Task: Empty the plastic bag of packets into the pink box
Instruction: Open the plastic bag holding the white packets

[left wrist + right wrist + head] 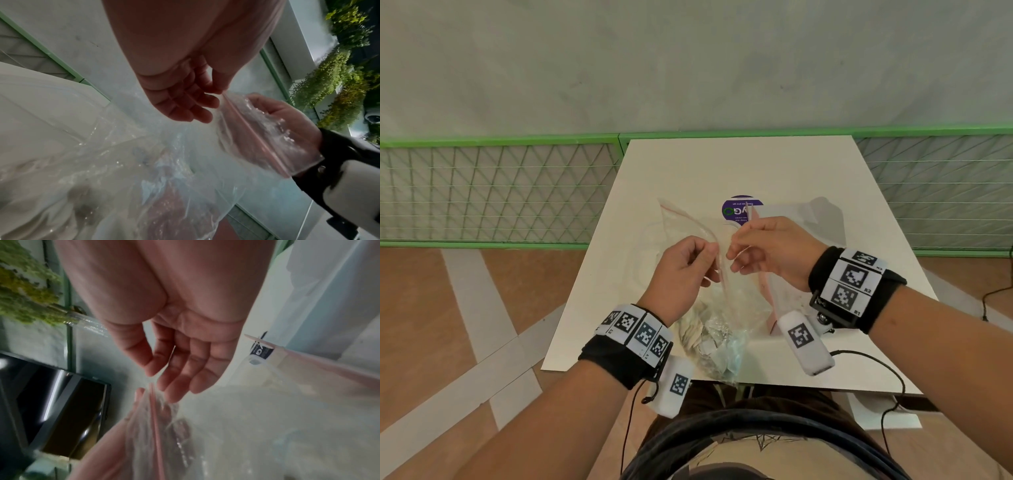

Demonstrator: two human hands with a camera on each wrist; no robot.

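Observation:
A clear zip plastic bag (717, 308) stands tilted on the white table (688, 164), with several packets (709, 339) heaped in its bottom near the front edge. My left hand (713, 253) pinches one lip of the pink zip strip (246, 125) between thumb and fingers. My right hand (732, 255) pinches the other lip, close beside the left. The pink box (764, 284) stands just right of the bag, partly hidden under my right hand and wrist. In the right wrist view its rim (320, 363) shows beside the bag (236, 426).
A round purple sticker (736, 207) lies on the table beyond the hands. A green mesh fence (500, 192) runs behind the table. A black cable (873, 363) trails over the front right corner. The bag's bottom reaches the table's front edge.

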